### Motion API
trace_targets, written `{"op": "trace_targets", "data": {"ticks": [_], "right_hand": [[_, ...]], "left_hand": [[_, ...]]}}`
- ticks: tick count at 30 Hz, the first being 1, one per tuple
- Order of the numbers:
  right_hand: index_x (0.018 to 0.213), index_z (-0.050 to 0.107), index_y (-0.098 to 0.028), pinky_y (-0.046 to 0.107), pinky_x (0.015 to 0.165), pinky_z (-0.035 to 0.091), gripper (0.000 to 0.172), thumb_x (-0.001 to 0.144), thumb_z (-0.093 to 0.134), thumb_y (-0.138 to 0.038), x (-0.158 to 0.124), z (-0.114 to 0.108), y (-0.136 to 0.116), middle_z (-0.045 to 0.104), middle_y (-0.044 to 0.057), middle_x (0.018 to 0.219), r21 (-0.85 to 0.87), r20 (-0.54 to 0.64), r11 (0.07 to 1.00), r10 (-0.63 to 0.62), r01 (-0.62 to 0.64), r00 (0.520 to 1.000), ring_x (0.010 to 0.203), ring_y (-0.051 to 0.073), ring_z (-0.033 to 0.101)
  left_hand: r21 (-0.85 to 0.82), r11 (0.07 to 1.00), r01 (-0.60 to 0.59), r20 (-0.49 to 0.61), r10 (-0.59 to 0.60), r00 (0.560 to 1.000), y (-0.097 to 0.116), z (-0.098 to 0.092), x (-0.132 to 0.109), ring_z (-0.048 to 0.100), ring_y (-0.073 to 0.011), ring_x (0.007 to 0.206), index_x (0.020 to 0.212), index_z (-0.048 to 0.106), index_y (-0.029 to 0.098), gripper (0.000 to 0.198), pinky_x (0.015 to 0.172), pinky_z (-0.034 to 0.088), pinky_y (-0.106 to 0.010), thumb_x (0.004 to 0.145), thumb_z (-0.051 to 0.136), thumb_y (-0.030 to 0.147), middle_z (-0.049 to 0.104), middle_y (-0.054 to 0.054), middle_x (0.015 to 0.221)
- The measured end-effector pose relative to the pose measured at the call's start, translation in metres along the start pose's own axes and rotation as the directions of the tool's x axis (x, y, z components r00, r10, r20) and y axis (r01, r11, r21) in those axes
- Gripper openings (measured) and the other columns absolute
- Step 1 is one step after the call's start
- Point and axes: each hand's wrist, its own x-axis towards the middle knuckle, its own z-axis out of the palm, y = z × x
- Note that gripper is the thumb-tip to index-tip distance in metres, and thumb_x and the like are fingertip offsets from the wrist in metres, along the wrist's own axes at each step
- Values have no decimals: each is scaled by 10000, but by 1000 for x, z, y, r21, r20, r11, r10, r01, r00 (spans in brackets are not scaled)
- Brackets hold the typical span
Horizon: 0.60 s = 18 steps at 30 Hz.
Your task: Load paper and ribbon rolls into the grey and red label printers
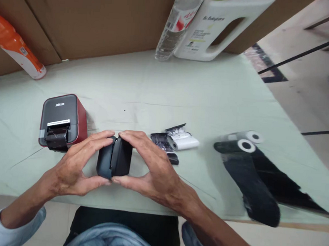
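Observation:
Both my hands grip a small black box-like device just above the table's front edge. My left hand pinches its left half between thumb and fingers. My right hand clasps the right half the same way. A narrow gap shows between the two halves of the device. A red and black label printer stands just to the left of my left hand. A small white paper roll with torn black wrapper lies right of my right hand.
Two rolls with long black strips trail over the table's right front edge. A clear water bottle, a white jug and an orange spray bottle stand at the back against cardboard. The pale green table ends at the right.

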Motion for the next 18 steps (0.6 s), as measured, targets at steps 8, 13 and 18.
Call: {"op": "trace_targets", "data": {"ticks": [8,13,18], "right_hand": [[1545,493,-195,560,1103,582,854,821,909,-372,-1,-3,-3,707,180,1358,-8,-12,999,-40,40,999,1293,365,671],[1528,497,-179,526,1065,602,817,841,884,-393,-6,-1,-10,705,186,1354,-23,2,999,-49,49,999,1267,353,689],[1530,514,-185,513,1013,622,763,872,844,-387,-10,6,-17,714,175,1338,-79,-45,996,-33,30,998,1224,357,708]], "left_hand": [[-53,999,2,-15,-2,1000,2,2,-3,595,-379,1428,1576,472,183,854,1179,536,-568,854,869,411,612,-231,1509],[-131,991,12,3,-11,1000,2,1,-12,586,-371,1438,1593,455,183,875,1198,524,-536,849,881,355,608,-224,1515],[-187,982,13,-4,-14,1000,3,1,-17,563,-374,1460,1604,440,201,872,1212,508,-550,858,874,334,596,-217,1532]]}}
